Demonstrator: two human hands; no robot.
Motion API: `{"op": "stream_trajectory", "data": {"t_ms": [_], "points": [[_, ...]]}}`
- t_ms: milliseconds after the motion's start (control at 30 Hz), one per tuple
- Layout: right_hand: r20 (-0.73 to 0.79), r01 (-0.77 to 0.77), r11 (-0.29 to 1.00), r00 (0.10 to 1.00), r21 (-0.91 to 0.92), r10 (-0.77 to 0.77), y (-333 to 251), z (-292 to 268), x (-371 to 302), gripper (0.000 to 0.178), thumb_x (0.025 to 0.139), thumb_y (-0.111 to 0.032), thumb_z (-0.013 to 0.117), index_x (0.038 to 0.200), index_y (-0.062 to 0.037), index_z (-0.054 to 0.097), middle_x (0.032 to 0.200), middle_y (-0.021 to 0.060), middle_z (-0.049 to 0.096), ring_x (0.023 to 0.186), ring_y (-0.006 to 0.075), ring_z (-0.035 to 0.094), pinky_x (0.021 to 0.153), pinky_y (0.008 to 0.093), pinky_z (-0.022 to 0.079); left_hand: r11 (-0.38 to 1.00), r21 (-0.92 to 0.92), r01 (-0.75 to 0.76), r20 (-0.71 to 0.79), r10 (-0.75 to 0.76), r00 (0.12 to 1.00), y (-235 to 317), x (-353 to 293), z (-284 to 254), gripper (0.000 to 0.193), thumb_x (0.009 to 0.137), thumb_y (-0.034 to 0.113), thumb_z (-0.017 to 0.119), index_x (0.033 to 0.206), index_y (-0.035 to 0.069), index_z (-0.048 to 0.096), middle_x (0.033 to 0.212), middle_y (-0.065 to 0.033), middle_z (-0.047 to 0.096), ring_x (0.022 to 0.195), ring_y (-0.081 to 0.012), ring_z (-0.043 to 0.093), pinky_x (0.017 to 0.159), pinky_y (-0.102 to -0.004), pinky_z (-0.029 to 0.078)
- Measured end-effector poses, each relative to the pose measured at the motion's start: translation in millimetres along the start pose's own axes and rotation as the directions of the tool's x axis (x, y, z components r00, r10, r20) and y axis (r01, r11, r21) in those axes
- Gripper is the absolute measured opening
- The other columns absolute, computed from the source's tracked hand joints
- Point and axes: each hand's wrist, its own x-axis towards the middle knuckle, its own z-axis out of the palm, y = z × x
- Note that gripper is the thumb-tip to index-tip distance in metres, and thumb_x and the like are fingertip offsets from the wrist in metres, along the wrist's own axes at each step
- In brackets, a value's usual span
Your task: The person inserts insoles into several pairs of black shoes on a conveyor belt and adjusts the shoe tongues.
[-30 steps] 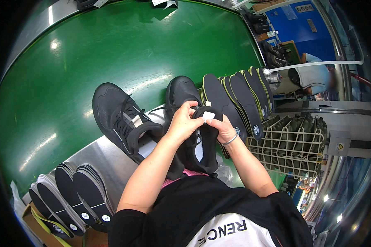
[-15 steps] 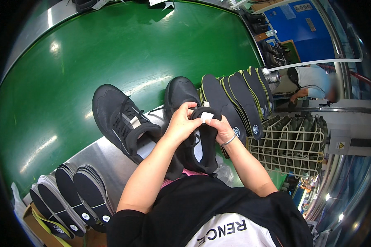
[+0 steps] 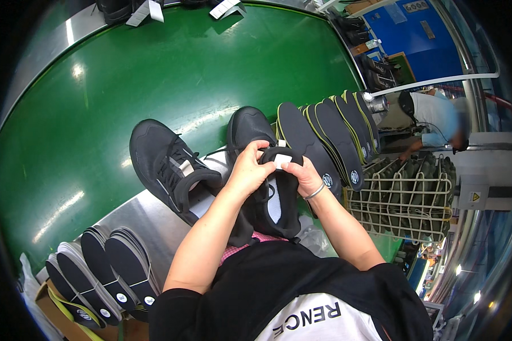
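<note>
A black lace-up shoe (image 3: 248,126) lies in front of me, toe pointing away, its opening near my body. My left hand (image 3: 248,172) pinches the left side of its padded tongue (image 3: 280,152), fingers closed. On the tongue's other side my right hand (image 3: 305,178), with a bracelet at the wrist, is closed too, its thumb at a small white label (image 3: 282,162). The tongue is pulled up, and a pale lining shows below it. Left of my hands, a second black shoe (image 3: 159,149) rests partly on the green surface, untouched, with a light tab on its tongue.
Bundled black insoles (image 3: 132,258) fill a cardboard box (image 3: 54,310) at lower left. More insoles with yellow-green edges (image 3: 301,133) stand fanned at right. Beyond them are a wire rack (image 3: 401,207) and a bending co-worker (image 3: 432,116). Tagged shoes (image 3: 116,10) sit beyond the green surface (image 3: 170,62).
My hands keep their grip on the tongue almost unmoved. The view has shifted slightly, showing more of the tagged shoes at the far edge. The co-worker's arm has moved lower, towards the rack.
</note>
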Motion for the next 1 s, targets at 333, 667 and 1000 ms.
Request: {"op": "stream_trajectory", "data": {"t_ms": [333,667,1000], "points": [[-0.009,0.010,1.000,1.000,-0.015,-0.011,-0.4,1.6,-1.5,0.040,0.072,-0.016,0.065,0.107,-0.0015,0.051,0.098,0.0056,0.057,0.090,0.0144,0.054,0.083,0.0278,0.042,1.000,0.007,0.023,0.017,-0.023,1.000,-1.8,0.4,-0.9,0.051,0.068,0.003,0.063,0.114,-0.003,0.041,0.093,-0.0098,0.057,0.086,-0.0153,0.055,0.078,-0.0250,0.042],[-0.001,0.017,1.000,1.000,-0.007,-0.017,0.0,2.2,-2.0,0.043,0.071,-0.016,0.066,0.108,-0.0012,0.050,0.100,0.0061,0.056,0.091,0.0149,0.054,0.084,0.0282,0.041,1.000,-0.028,0.007,0.033,-0.006,0.999,-2.0,-0.8,-1.0,0.052,0.069,0.003,0.063,0.115,-0.003,0.040,0.095,-0.0100,0.057,0.088,-0.0153,0.055,0.080,-0.0255,0.042],[0.000,0.017,1.000,1.000,-0.021,-0.017,4.2,-2.1,-0.2,0.045,0.069,-0.015,0.067,0.108,-0.0010,0.049,0.100,0.0059,0.056,0.093,0.0150,0.053,0.086,0.0285,0.040,1.000,-0.018,0.022,0.049,-0.021,0.999,-4.6,1.1,-2.9,0.052,0.069,0.002,0.063,0.115,-0.003,0.040,0.095,-0.0103,0.057,0.088,-0.0155,0.055,0.080,-0.0256,0.042]]}}
